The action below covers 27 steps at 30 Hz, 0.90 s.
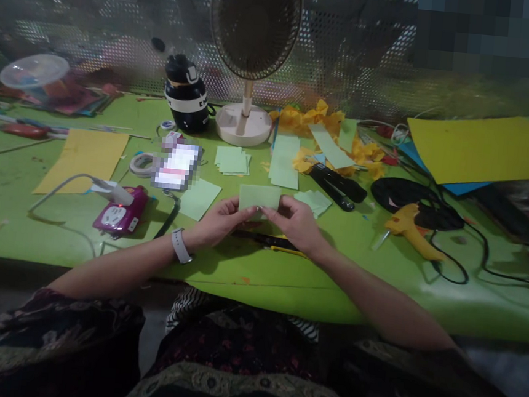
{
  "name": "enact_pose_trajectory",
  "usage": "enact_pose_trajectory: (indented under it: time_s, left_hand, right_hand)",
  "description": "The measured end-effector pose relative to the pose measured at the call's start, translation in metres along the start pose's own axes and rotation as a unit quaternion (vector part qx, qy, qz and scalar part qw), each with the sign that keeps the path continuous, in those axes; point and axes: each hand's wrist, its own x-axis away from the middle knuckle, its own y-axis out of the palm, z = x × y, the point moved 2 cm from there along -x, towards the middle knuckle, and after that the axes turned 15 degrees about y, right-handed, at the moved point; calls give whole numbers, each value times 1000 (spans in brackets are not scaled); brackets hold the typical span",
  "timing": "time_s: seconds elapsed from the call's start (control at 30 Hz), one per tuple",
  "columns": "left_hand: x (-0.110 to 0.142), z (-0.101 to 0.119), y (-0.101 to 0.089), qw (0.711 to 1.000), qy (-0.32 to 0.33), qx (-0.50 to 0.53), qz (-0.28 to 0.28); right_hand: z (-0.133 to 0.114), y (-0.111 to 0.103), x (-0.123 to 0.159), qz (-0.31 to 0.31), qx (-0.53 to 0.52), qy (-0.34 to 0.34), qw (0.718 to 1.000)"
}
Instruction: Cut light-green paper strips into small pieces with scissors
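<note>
My left hand (220,220) and my right hand (300,225) are closed on the lower edge of a pale green paper piece (259,197), one at each side. Both thumbs meet near the middle of its near edge. Just below my hands lies a yellow and black cutter knife (283,244), partly covered by my right hand. A larger light green sheet (199,199) rests beyond my left hand. Past my right hand are small green paper pieces (314,201) and a black stapler (335,183). Behind the held paper sits a stack of green squares (232,160).
A purple power adapter (122,214) with a cable, a lit phone (177,166) and a tape roll (142,164) are at left. A yellow glue gun (412,230) with a cord lies at right. A fan (243,125) and a dark bottle (187,102) stand at the back.
</note>
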Motion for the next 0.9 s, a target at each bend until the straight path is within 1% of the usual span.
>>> enact_pose_trajectory:
  time_s: [0.2,0.37,0.4,0.47,0.53,0.6,0.73,0.9]
  left_hand:
    - [-1,0,0,1000,-1,1,-3]
    - [0,1,2,1000,1,-2,-4]
    - [0,0,2,1000,-1,-7,-3]
    - [1,-2,3,1000,-6,-12,-2]
    - [1,-3,3,1000,-7,-13,-3]
    - [1,-1,3,1000,-4,-17,-8]
    - [-4,7,-3,996,3,-84,-25]
    - [-12,13,-17,981,5,-188,-49]
  right_hand:
    - [0,0,1,-10,0,4,1000]
    - [-2,-8,-3,65,-58,29,996]
    - [-2,-9,-4,63,-69,30,995]
    - [-3,-10,-6,39,-73,28,996]
    - [-3,-10,-6,13,-55,27,998]
    - [-3,-11,-6,10,-36,17,999]
    - [-3,-14,-11,31,-20,-5,999]
    - [0,-14,-28,30,12,-18,999]
